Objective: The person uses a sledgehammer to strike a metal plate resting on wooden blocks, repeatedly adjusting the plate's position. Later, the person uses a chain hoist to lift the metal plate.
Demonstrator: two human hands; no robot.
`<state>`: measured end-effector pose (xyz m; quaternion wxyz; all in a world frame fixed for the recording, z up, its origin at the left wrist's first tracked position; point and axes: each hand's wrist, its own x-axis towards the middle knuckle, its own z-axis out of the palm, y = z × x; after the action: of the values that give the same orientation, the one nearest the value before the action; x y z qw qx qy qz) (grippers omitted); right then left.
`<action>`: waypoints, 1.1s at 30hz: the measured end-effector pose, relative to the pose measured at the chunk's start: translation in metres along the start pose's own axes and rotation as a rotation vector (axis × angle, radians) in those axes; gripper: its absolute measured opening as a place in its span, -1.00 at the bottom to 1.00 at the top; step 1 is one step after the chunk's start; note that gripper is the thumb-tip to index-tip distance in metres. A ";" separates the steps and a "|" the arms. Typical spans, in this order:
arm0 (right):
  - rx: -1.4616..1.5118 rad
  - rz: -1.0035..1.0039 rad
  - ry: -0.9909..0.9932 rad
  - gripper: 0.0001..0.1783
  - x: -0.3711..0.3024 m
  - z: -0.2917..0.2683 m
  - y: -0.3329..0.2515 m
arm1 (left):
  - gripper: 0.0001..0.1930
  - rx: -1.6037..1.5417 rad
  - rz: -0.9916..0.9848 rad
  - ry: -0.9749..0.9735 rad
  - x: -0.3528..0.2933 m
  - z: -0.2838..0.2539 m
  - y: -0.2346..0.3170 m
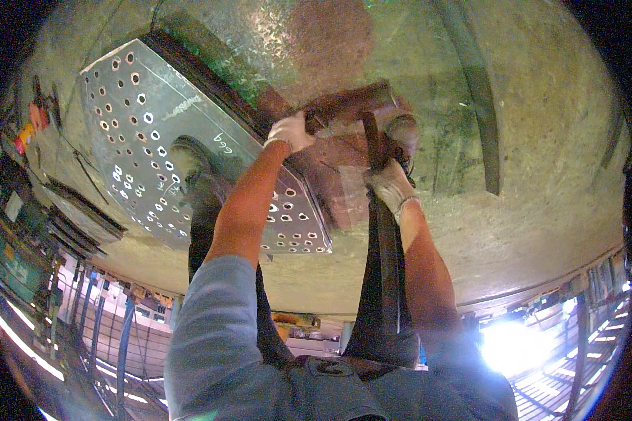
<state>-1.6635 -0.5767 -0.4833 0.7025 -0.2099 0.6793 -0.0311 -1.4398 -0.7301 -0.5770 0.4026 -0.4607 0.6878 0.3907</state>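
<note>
My left hand (292, 133), in a pale glove, is closed beside the upper edge of a grey metal plate (207, 123) drilled with many round holes. What its fingers hold is hidden. Next to its fingertips lies a dark, reddish, blurred cylinder (351, 103). My right hand (393, 184), also gloved, wraps round a long dark bar (373, 137). The bar's upper end reaches the cylinder; whether the two are joined I cannot tell. Below the hand, a dark strip runs down beside my right leg.
My left shoe (189, 151) stands on the plate, my right shoe (403, 130) beside the bar. A dark beam (203, 74) lies along the plate's far edge. Dark metal strips (84, 210) and an orange-red tool (36, 116) are at the left. A dark curved strip (481, 105) crosses the floor at right.
</note>
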 end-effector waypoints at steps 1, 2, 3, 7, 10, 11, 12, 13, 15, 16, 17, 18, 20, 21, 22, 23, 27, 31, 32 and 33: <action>0.033 0.045 -0.029 -0.88 0.006 -0.004 0.000 | -0.20 0.057 0.002 0.118 -0.014 0.001 0.004; 0.069 0.091 -0.060 -0.84 0.010 -0.004 -0.002 | -0.16 -0.069 -0.136 0.188 -0.034 0.007 0.015; 0.231 0.153 -0.096 -0.82 0.008 -0.005 -0.006 | -0.12 -0.191 -0.272 0.255 -0.061 0.016 0.031; -0.738 -0.536 0.028 -0.84 0.038 0.025 0.055 | -0.19 -1.250 -0.127 -0.757 -0.234 -0.039 0.128; -0.931 -0.574 0.237 -0.79 0.021 0.051 0.013 | -0.32 -0.957 -0.153 -0.248 -0.311 -0.042 0.174; -0.708 -0.490 0.290 -0.81 0.034 0.070 0.040 | -0.39 -1.020 -0.246 -0.356 -0.313 -0.043 0.174; -0.085 -0.260 0.095 -0.85 0.031 0.074 0.025 | -0.47 -1.105 -0.371 -0.429 -0.313 -0.031 0.165; 0.545 0.005 0.084 -0.86 0.029 0.078 0.017 | -0.54 -1.186 -0.477 -0.505 -0.310 -0.027 0.157; 0.227 -0.394 0.208 -0.85 0.040 0.078 0.032 | -0.62 -1.079 -0.467 -0.438 -0.312 -0.021 0.151; 0.061 -0.564 0.294 -0.85 0.053 0.083 0.067 | -0.65 -1.012 -0.445 -0.429 -0.309 -0.019 0.152; 0.112 -0.511 0.274 -0.84 0.042 0.081 0.060 | -0.68 -0.966 -0.432 -0.390 -0.310 -0.004 0.147; 0.193 -0.435 0.244 -0.84 0.028 0.074 0.051 | -0.68 -0.963 -0.445 -0.371 -0.317 -0.011 0.158; 0.414 -0.283 0.250 -0.82 0.008 0.054 0.048 | -0.67 -0.926 -0.428 -0.348 -0.319 -0.041 0.178; 0.577 -0.192 0.249 -0.81 -0.008 0.041 0.039 | -0.62 -0.895 -0.323 -0.377 -0.322 -0.008 0.172; 0.908 -0.057 0.251 -0.81 -0.029 0.027 0.023 | -0.60 -0.918 -0.232 -0.336 -0.327 0.011 0.176; 0.645 0.013 0.295 -0.81 -0.058 -0.006 0.003 | -0.57 -0.948 -0.151 -0.275 -0.330 0.024 0.183; 0.932 -0.028 0.650 -0.80 -0.101 -0.123 0.057 | -0.51 -0.696 0.123 -0.331 -0.316 -0.043 0.254; 0.634 -0.101 0.992 -0.79 -0.174 -0.270 0.010 | -0.69 -0.680 0.480 -0.199 -0.263 -0.082 0.326; 0.791 -0.189 1.039 -0.78 -0.198 -0.297 -0.020 | -0.69 -0.612 0.579 -0.170 -0.251 -0.097 0.343; 0.859 -0.333 0.906 -0.87 -0.206 -0.329 -0.004 | -0.68 -0.540 0.677 -0.137 -0.242 -0.110 0.354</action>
<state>-1.9965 -0.5959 -0.2840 0.3536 0.0215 0.7939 -0.4942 -1.7358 -0.6570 -0.2561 0.1617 -0.2713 0.6450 0.6958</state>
